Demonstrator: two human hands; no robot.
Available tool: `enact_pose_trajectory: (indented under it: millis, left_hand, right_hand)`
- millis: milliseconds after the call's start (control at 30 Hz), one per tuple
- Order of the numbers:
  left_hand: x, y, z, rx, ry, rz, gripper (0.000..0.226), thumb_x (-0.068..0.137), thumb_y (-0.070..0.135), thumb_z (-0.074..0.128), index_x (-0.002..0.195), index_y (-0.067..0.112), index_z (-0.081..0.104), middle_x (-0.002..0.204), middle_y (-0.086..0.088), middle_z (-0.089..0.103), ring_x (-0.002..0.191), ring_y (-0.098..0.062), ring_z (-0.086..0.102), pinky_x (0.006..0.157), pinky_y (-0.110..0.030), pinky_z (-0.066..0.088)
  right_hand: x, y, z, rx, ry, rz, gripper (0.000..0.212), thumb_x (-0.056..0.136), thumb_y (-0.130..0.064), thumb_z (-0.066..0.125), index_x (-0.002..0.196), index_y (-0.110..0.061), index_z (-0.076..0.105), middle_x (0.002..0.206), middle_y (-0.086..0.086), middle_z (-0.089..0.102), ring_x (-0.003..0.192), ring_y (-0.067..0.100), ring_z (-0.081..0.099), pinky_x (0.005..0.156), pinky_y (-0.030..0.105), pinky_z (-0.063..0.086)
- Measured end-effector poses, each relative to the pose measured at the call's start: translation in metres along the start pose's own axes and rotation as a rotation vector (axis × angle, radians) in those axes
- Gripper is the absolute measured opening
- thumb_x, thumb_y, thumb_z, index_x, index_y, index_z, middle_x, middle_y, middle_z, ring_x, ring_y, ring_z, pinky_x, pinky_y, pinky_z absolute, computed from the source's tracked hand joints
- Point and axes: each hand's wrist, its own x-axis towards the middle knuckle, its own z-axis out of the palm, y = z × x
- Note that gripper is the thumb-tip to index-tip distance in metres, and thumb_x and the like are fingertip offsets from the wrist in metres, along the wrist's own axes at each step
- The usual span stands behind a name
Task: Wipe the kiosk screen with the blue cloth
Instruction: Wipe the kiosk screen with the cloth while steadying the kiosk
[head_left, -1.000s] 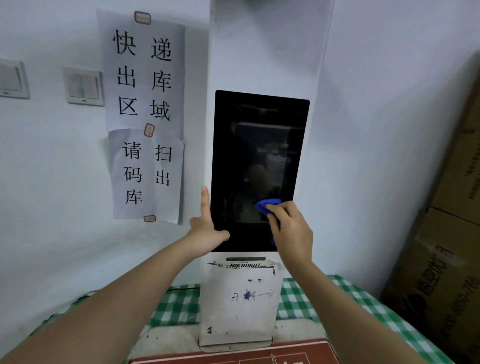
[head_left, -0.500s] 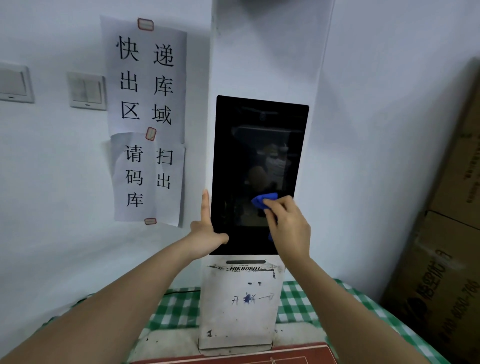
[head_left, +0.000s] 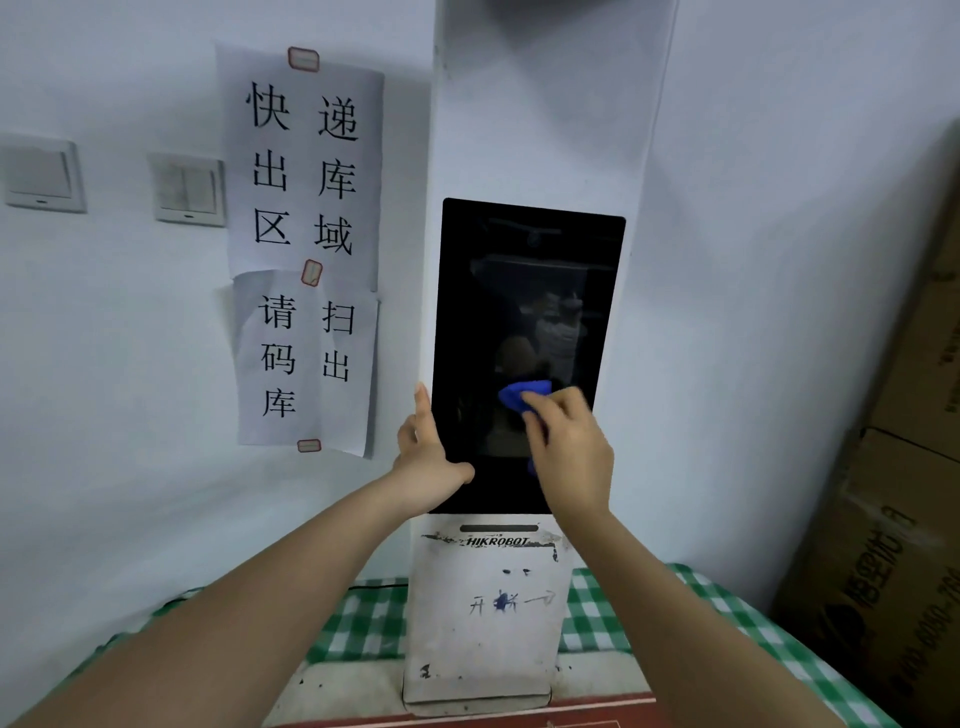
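Most of the blue cloth (head_left: 525, 396) is hidden under the right hand (head_left: 569, 451) — only its upper-left end and a sliver below show. The kiosk screen (head_left: 524, 291) gives dim, unreadable reflections. The cardboard boxes (head_left: 893, 467) run off the right edge — their print blurred.

"HIKROBOT" on kiosk base (head_left: 483, 613); wall papers (head_left: 306, 249): "快递出库区域", "请扫码出库".

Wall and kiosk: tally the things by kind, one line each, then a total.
Switches: 2
Paper signs: 2
Screen: 1
Cloth: 1
Hands: 2, left hand, right hand
Total: 8
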Motion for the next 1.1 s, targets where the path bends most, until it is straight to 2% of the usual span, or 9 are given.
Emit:
enact_pose_trajectory:
  millis: [33, 100, 267, 367, 567, 733, 867, 1000, 1100]
  left_hand:
    - [-0.001, 0.001, -0.002, -0.016, -0.014, -0.003, 0.103, 0.09, 0.008, 0.056, 0.146, 0.033, -0.027, 0.158, -0.003, -0.003, 0.106, -0.011, 0.05, 0.08, -0.014, 0.036]
    - [-0.001, 0.003, -0.005, -0.023, -0.028, -0.01, 0.103, 0.09, 0.006, 0.055, 0.146, 0.033, -0.027, 0.158, -0.003, -0.002, 0.076, 0.002, 0.041, 0.062, -0.011, 0.035]
    - [0.002, -0.002, -0.007, -0.021, -0.017, -0.003, 0.103, 0.089, 0.007, 0.054, 0.146, 0.035, -0.026, 0.157, -0.003, 0.001, 0.098, -0.008, 0.035, 0.075, -0.02, 0.036]
    - [0.0, -0.002, -0.008, -0.022, -0.033, -0.007, 0.103, 0.088, 0.006, 0.054, 0.146, 0.035, -0.026, 0.157, -0.003, 0.001, 0.102, -0.008, 0.033, 0.083, -0.021, 0.032]
    - [-0.003, 0.0, -0.012, -0.037, -0.062, 0.001, 0.102, 0.09, 0.005, 0.054, 0.146, 0.034, -0.026, 0.157, -0.004, 0.001, 0.1, -0.008, 0.034, 0.084, -0.019, 0.031]
    - [-0.001, -0.001, -0.012, -0.047, -0.052, -0.003, 0.103, 0.088, 0.003, 0.053, 0.146, 0.035, -0.026, 0.157, -0.005, 0.001, 0.081, -0.003, 0.042, 0.06, -0.013, 0.034]
    - [-0.002, -0.003, -0.013, -0.046, -0.065, -0.003, 0.101, 0.089, 0.004, 0.052, 0.146, 0.035, -0.026, 0.157, -0.004, -0.001, 0.105, -0.009, 0.035, 0.081, -0.021, 0.033]
    - [-0.003, -0.003, -0.015, -0.045, -0.092, 0.003, 0.101, 0.09, 0.005, 0.053, 0.145, 0.034, -0.027, 0.157, -0.004, 0.0, 0.132, -0.021, 0.034, 0.087, -0.021, 0.029]
    - [-0.001, -0.003, -0.014, -0.061, -0.091, -0.008, 0.101, 0.089, 0.004, 0.053, 0.146, 0.034, -0.026, 0.157, -0.004, 0.002, 0.123, -0.017, 0.038, 0.085, -0.021, 0.031]
  right_hand:
    - [0.005, -0.001, -0.001, 0.042, 0.03, 0.105, 0.025, 0.089, -0.018, 0.063, 0.114, -0.02, 0.066, 0.094, -0.004, 0.055, 0.072, 0.014, 0.054, 0.053, 0.025, 0.039]
    - [0.008, -0.007, 0.002, 0.048, 0.056, 0.159, 0.026, 0.091, -0.019, 0.06, 0.117, -0.019, 0.064, 0.096, -0.005, 0.054, 0.072, 0.012, 0.051, 0.055, 0.024, 0.04]
    - [-0.012, -0.018, 0.018, -0.032, -0.062, -0.124, 0.029, 0.079, -0.011, 0.071, 0.108, -0.014, 0.067, 0.091, 0.003, 0.058, 0.072, 0.023, 0.058, 0.043, 0.034, 0.047]
    - [-0.013, -0.013, 0.017, -0.126, -0.121, -0.27, 0.031, 0.076, -0.012, 0.075, 0.106, -0.015, 0.068, 0.09, 0.001, 0.058, 0.07, 0.021, 0.057, 0.037, 0.031, 0.044]
    - [0.011, -0.02, 0.008, 0.028, 0.084, 0.071, 0.027, 0.088, -0.016, 0.065, 0.115, -0.016, 0.066, 0.093, -0.002, 0.058, 0.07, 0.013, 0.052, 0.051, 0.022, 0.035]
    - [0.0, -0.037, 0.02, 0.038, 0.007, -0.011, 0.029, 0.084, -0.012, 0.069, 0.112, -0.014, 0.067, 0.093, 0.001, 0.059, 0.072, 0.018, 0.057, 0.047, 0.027, 0.044]
    - [-0.002, -0.032, 0.018, -0.072, -0.074, -0.244, 0.031, 0.076, -0.01, 0.074, 0.106, -0.014, 0.069, 0.091, 0.001, 0.06, 0.072, 0.02, 0.059, 0.04, 0.026, 0.04]
    - [0.015, -0.027, 0.006, 0.103, 0.092, 0.158, 0.025, 0.088, -0.018, 0.064, 0.114, -0.019, 0.067, 0.096, -0.004, 0.057, 0.073, 0.013, 0.054, 0.054, 0.024, 0.04]
    - [0.018, -0.032, 0.009, 0.026, 0.06, 0.101, 0.028, 0.089, -0.017, 0.063, 0.117, -0.017, 0.065, 0.098, -0.002, 0.057, 0.076, 0.015, 0.055, 0.053, 0.026, 0.042]
